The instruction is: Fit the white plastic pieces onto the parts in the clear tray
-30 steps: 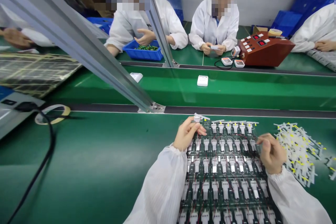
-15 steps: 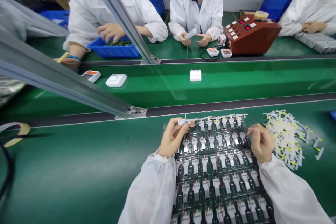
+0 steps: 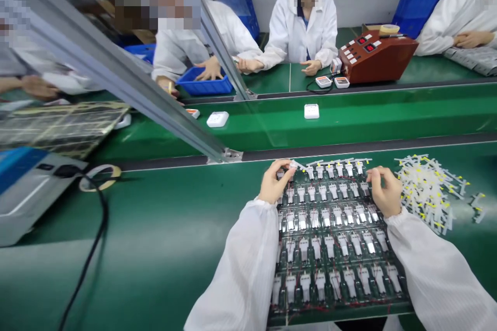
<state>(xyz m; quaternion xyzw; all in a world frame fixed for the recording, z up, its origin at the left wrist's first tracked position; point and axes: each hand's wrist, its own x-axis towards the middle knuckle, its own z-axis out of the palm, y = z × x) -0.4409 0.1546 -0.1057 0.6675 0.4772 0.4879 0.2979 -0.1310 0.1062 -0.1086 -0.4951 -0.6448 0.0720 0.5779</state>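
Observation:
A clear plastic tray lies before me, filled with rows of small white parts trailing thin red wires. Thin white strips with yellow marks lie across the parts in its far row. At the tray's far left corner my left hand pinches one white strip between thumb and fingers. My right hand is by the far right corner, fingers curled and thumb against them; whatever they hold is too small to make out. A heap of white strips with yellow marks sits to the right of that hand.
A metal frame post slants down to the bench's back edge. On the left are a grey and blue box, a black cable and a tape roll. White devices sit on the green belt. Co-workers sit opposite.
The view has swung left and the hands and tray appear higher up. My left fingers have closed on the strip, now tilted. Across the belt, one co-worker's arm has reached sideways.

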